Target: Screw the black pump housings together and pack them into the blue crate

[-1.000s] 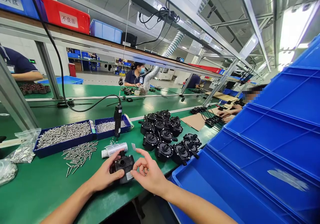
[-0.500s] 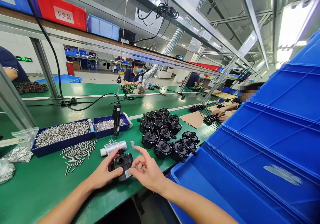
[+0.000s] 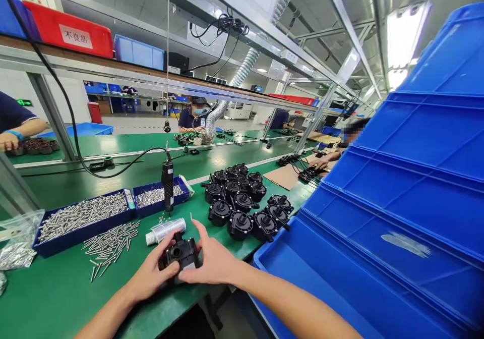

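Observation:
My left hand (image 3: 149,273) is closed around a black pump (image 3: 186,249), its thumb on the near side. My right hand (image 3: 217,261) grips the pump's right side, with the thumb pressed by a white label (image 3: 189,267) on its face. A small label (image 3: 191,216) stands on the raised index fingertip of that hand, seen nearly edge-on. Just behind the pump lies a roll of silvery label sheet (image 3: 168,229). An electric screwdriver (image 3: 167,185) hangs upright on its cable beyond the roll.
Several finished-looking black pumps (image 3: 242,200) stand grouped to the right. Blue trays of long screws (image 3: 85,213) and small nuts (image 3: 155,196) sit left, beside loose screws (image 3: 111,240). Large blue crates (image 3: 378,218) flank my right arm. Co-workers sit across the bench and at right.
My right hand has moved in from beside the label to grip the pump, its thumb now pressing there. The label on its index finger has turned edge-on. The camera view has shifted rightward.

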The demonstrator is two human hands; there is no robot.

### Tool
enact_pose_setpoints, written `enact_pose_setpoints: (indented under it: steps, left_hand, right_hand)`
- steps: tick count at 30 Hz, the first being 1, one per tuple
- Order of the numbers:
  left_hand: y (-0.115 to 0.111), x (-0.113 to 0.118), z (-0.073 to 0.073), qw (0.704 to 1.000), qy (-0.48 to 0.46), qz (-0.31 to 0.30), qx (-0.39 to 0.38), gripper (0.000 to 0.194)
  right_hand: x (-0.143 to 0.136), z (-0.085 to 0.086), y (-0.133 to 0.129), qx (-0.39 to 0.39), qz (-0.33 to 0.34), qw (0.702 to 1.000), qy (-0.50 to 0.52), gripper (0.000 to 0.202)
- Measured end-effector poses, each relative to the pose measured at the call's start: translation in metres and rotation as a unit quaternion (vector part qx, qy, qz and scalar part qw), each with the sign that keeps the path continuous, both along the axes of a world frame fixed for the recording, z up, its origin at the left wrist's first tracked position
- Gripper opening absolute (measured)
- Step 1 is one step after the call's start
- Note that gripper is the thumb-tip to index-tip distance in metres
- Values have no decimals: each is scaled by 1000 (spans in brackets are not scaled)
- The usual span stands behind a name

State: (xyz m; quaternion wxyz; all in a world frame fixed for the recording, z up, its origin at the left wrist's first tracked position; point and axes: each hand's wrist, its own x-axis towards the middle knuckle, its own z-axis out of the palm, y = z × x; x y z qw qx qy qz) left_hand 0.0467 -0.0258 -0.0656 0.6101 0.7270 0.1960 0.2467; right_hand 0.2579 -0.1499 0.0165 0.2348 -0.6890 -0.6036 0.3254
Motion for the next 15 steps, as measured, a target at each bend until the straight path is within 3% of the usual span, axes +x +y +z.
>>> enact_pose_setpoints:
  steps: [4,7,9,12,15]
  left_hand:
    - [-13,1,-3,997,17,19,74,101]
    - [-27,4,-9,993,-8,7,116,95]
    - [-31,6,-13,992,-34,-3,124,87]
    - [-28,9,-18,987,-35,9,154,68]
    - [-21,11,-19,985,1,74,157,60]
  right_hand:
    - [-6,-3,-7,13,-32,999,7,158]
    - [10,-16,-34,53,-46,982,174,146]
    - [30,-23,-63,93,-71,946,303,137]
    - [76,-31,-116,224,-201,896,328,129]
    - [133,-44,-169,346,-394,837,157,114]
